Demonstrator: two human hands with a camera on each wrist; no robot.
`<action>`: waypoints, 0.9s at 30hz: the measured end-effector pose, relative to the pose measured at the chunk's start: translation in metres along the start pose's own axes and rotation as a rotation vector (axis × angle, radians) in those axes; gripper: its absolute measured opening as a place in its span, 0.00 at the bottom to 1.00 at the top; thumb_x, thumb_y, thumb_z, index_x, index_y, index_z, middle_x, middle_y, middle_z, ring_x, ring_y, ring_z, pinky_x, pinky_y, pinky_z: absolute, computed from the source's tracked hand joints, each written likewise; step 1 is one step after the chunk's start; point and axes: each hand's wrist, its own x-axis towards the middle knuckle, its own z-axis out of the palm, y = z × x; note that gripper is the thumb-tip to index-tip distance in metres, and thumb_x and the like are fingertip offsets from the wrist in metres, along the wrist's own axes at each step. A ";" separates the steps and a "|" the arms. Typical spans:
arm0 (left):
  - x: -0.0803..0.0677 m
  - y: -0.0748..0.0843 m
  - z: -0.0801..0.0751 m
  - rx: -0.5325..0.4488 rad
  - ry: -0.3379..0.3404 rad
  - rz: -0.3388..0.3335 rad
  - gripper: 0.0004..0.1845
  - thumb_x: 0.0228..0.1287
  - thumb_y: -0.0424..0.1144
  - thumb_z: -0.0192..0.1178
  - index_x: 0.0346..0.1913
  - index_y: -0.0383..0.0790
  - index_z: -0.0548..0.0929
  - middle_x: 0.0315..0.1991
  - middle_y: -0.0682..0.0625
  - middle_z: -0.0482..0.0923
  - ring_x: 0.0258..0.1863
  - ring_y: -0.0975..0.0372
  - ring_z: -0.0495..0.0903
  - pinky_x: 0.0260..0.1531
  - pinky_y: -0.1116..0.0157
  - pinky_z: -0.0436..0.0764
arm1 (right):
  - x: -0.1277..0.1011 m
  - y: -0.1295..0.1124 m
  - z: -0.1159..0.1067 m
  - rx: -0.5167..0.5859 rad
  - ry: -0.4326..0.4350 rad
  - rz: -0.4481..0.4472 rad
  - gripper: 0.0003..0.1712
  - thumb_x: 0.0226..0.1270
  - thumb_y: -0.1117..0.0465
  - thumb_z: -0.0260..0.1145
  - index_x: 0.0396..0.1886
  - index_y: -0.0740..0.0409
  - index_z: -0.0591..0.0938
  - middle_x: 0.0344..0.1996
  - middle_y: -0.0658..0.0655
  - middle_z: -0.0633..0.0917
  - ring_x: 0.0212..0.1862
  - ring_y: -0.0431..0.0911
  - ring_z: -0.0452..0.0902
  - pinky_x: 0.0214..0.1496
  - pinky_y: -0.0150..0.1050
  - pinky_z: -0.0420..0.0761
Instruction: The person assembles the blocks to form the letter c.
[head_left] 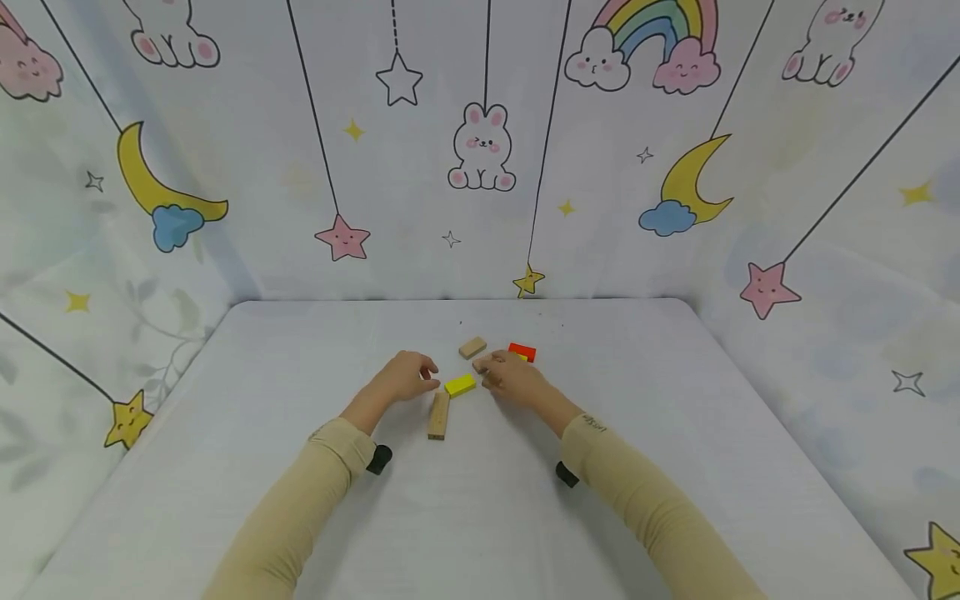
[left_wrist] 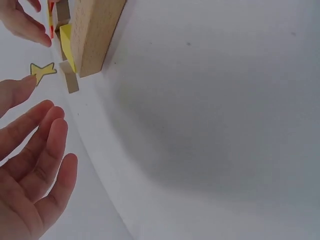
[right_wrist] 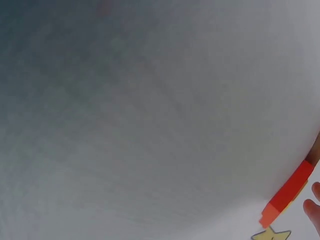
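Observation:
My left hand [head_left: 429,377] rests on the white table [head_left: 300,375], just left of a yellow block [head_left: 460,385]. In the left wrist view its fingers [left_wrist: 37,150] are loosely spread and hold nothing. A long plain wooden block [head_left: 438,415] [left_wrist: 95,30] lies just below the yellow block [left_wrist: 67,42]. My right hand [head_left: 486,367] lies palm down right of the yellow block, over a wooden piece [head_left: 488,383] that is mostly hidden. A red block [head_left: 522,352] [right_wrist: 287,192] sits just behind that hand, and a short plain block [head_left: 472,347] lies to its left.
Cartoon-printed cloth walls [head_left: 480,150] close in the table on the back, left and right. A black wrist-camera mount [head_left: 379,458] sits under each sleeve. Bare cloth spreads around the small cluster of blocks.

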 end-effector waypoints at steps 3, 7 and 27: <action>0.009 -0.001 0.002 -0.049 -0.005 -0.024 0.15 0.59 0.39 0.61 0.46 0.32 0.80 0.34 0.46 0.77 0.34 0.58 0.74 0.36 0.63 0.75 | -0.001 0.003 -0.001 0.018 0.035 -0.007 0.22 0.63 0.55 0.62 0.57 0.50 0.76 0.58 0.60 0.72 0.59 0.53 0.66 0.56 0.48 0.70; 0.018 0.002 0.007 -0.073 -0.029 -0.042 0.15 0.59 0.39 0.61 0.45 0.32 0.80 0.36 0.45 0.78 0.34 0.58 0.75 0.36 0.63 0.75 | 0.000 0.008 0.000 0.019 0.068 -0.037 0.13 0.61 0.56 0.65 0.45 0.52 0.82 0.49 0.58 0.77 0.49 0.51 0.73 0.49 0.43 0.75; 0.029 0.018 0.029 0.027 -0.054 -0.119 0.13 0.56 0.39 0.64 0.40 0.33 0.81 0.34 0.45 0.78 0.32 0.59 0.76 0.35 0.64 0.76 | -0.005 0.016 -0.011 -0.035 0.070 -0.084 0.04 0.56 0.64 0.68 0.25 0.58 0.81 0.18 0.48 0.62 0.26 0.40 0.60 0.24 0.29 0.56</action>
